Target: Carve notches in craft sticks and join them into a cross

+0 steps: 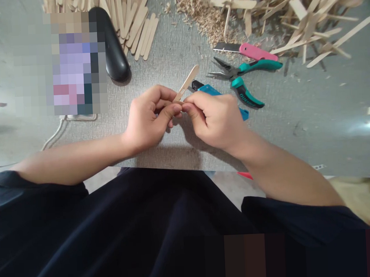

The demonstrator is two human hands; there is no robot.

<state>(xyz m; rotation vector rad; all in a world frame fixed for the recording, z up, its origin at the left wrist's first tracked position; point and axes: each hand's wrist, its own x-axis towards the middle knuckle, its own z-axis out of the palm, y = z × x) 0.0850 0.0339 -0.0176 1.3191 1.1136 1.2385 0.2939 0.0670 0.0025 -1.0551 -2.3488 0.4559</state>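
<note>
Both hands meet over the grey mat (176, 69) near its front edge. A flat wooden craft stick (188, 81) is pinched at its lower end by my left hand (150, 117), and its free end points up and to the right. My right hand (216, 118) is closed, its fingertips touching the stick's base beside the left thumb. It also grips a blue-handled utility knife (209, 89), whose black tip pokes out above the knuckles.
Teal-handled pliers (243, 72) and a pink utility knife (248, 50) lie just beyond my right hand. A black oblong case (112, 45) and a row of craft sticks (140, 26) sit at the back left. Wood shavings (204, 15) and assembled stick pieces (308, 18) cover the back right.
</note>
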